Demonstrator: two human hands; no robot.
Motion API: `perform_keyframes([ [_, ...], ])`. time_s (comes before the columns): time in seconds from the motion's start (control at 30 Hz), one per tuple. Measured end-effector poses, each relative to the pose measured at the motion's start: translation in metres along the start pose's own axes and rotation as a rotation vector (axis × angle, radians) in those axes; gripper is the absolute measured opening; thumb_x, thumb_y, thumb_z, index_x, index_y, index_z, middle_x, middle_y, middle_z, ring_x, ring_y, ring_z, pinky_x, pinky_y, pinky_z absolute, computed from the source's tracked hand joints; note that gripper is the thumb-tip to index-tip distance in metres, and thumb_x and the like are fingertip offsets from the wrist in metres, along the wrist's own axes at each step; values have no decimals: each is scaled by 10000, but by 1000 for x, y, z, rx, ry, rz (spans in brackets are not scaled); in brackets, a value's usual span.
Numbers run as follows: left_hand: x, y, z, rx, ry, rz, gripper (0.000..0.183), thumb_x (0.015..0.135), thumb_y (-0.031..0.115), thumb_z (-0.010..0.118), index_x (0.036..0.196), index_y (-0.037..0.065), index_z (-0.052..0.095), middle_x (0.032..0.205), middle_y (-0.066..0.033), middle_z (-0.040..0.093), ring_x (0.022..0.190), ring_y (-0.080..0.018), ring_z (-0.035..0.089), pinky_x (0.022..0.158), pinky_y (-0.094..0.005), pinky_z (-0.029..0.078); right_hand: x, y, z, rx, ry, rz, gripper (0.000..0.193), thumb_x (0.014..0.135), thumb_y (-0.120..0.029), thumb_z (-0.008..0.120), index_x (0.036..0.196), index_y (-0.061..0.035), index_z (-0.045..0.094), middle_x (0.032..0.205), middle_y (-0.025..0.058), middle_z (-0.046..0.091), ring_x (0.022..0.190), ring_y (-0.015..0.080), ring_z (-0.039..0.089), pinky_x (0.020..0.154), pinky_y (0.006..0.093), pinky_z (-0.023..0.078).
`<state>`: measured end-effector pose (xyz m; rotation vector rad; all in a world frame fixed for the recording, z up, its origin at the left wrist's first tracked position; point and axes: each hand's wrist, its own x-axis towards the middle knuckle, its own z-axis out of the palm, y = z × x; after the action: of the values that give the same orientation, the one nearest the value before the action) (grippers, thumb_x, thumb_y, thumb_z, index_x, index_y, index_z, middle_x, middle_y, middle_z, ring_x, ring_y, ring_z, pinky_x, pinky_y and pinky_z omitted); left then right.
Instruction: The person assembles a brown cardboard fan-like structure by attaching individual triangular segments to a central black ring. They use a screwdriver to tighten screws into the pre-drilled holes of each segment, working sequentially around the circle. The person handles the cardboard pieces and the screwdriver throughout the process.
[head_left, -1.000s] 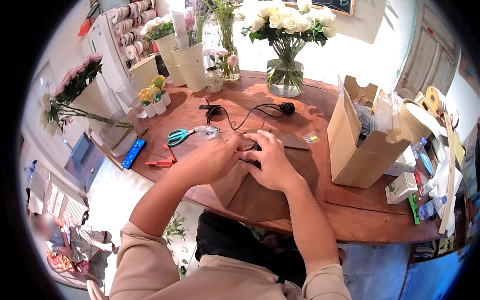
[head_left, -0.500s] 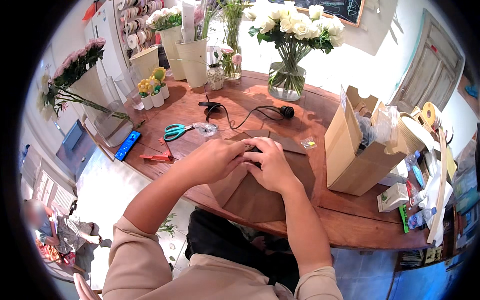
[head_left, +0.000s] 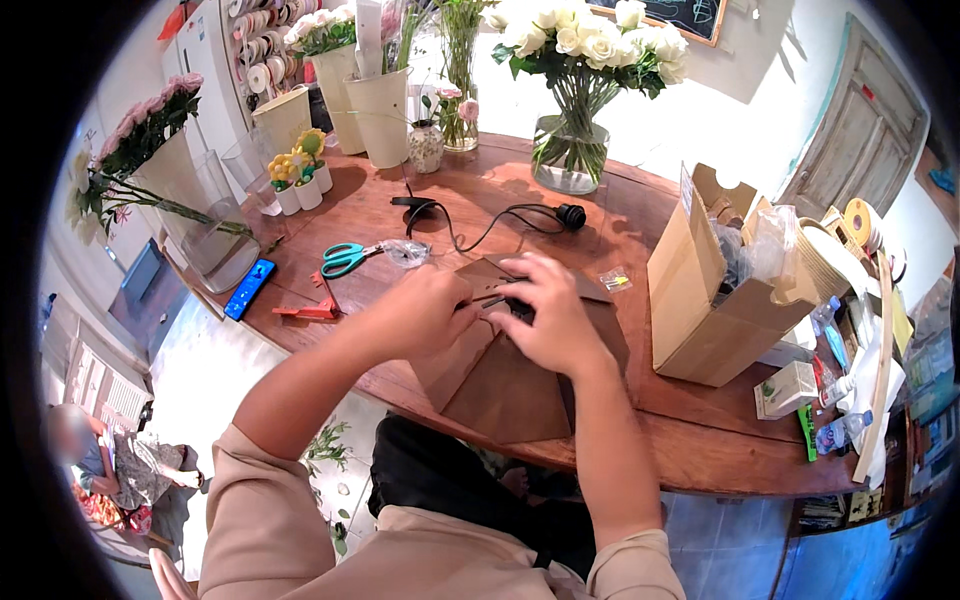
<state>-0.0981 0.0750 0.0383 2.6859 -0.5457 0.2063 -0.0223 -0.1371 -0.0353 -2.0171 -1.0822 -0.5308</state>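
Observation:
A brown lampshade (head_left: 510, 395) made of flat angled panels rests on the wooden table (head_left: 690, 425) in front of me, its near edge close to the table's edge. Both my hands are at its top, around a small dark opening. My left hand (head_left: 435, 310) is closed in a pinch at the left of the opening; the thin bit between its fingertips is too small to name. From the right, my right hand (head_left: 550, 315) curls its fingers and thumb round the top rim. Beyond the shade lies a black cord (head_left: 470, 240) with a black lamp socket (head_left: 570, 216).
Teal-handled scissors (head_left: 345, 260), a red tool (head_left: 315, 308) and a phone (head_left: 250, 288) lie on the left. An open cardboard box (head_left: 700, 310) stands right. Behind are a glass vase (head_left: 568, 160) of white roses and cream buckets (head_left: 380, 115). A person (head_left: 125, 460) sits at far left.
My right hand has opened slightly around the top, showing more of the dark opening. My left hand has drawn a little left and down. The view has shifted slightly.

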Motion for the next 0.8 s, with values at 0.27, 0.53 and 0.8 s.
perform_keyframes([
  [0.27,22,4,-17,199,-348,34,273,961,207,654,869,-42,715,798,-252,689,761,-444,679,705,-503,542,-8,12,-4,-7,-135,164,239,967,-210,655,906,-7,764,1494,121,559,1464,365,402,1207,506,296],
  [0.53,37,20,-26,33,-514,-276,213,958,214,629,919,27,724,751,-183,699,800,-372,710,720,-477,560,-8,7,-1,1,-172,181,242,962,-213,654,872,-7,745,1467,118,559,1414,324,435,1186,497,303],
  [0.8,36,-13,-16,541,-515,411,221,952,198,607,856,32,717,746,-175,702,740,-362,720,688,-484,559,-7,6,-1,6,-148,161,263,959,-236,663,865,-5,747,1447,110,555,1392,315,444,1178,494,306],
])
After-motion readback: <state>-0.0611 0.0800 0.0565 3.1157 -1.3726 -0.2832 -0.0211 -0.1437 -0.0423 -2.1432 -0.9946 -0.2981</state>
